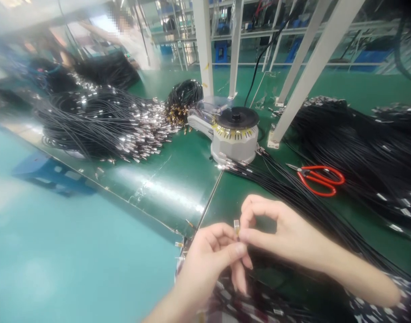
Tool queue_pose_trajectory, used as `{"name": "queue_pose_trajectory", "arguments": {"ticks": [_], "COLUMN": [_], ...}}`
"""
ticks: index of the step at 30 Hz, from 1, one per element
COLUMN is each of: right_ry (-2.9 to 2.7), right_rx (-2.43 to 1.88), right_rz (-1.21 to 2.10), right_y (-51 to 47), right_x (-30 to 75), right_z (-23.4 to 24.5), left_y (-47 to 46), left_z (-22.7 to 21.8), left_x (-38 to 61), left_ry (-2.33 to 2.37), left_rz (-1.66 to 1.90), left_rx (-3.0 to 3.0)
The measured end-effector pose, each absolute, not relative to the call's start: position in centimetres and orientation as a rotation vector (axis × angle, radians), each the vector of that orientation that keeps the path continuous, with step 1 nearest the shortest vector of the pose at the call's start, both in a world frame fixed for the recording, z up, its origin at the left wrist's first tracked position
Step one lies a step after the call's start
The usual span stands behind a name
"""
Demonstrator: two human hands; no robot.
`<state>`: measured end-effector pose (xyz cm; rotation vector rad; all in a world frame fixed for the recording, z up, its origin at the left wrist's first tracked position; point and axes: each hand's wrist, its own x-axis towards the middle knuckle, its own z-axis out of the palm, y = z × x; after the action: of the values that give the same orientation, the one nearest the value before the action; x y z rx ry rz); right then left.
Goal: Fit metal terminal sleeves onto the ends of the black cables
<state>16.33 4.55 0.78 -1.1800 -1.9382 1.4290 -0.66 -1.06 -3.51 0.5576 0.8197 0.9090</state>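
Observation:
Just in front of me, my left hand pinches a cable by its end, where a small silver metal connector points upward. A bit of yellow shows at the connector's base. My right hand has thumb and forefinger closed against the same connector from the right. Whether a piece of tape sits between those fingertips I cannot tell. Beyond the hands stands a round white tape dispenser with a black disc on top and yellow tabs around its rim. Loose black cables with silver ends lie beside it.
Red-handled scissors lie right of the cables. Large bundles of black cables rest on the green table at left and right. White posts rise from the table. A blue stool is below the left edge. Another person is at far left.

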Motion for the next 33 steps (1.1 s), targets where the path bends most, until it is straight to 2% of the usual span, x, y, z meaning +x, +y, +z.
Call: {"name": "queue_pose_trajectory", "arguments": {"ticks": [19,33], "right_ry": [-2.05,-1.696], "right_rx": [-1.294,-1.249], "right_rz": [1.42,1.549], "right_y": [4.5,3.2], "right_x": [16.5,15.9], "right_z": [1.2,0.1], "left_y": [-1.4,-1.6], "left_z": [-3.7,-3.3], "left_x": [-1.0,-1.0], "left_ry": [0.903,0.937], "left_rz": [0.94,0.993], "left_rx": [0.727,0.733]}}
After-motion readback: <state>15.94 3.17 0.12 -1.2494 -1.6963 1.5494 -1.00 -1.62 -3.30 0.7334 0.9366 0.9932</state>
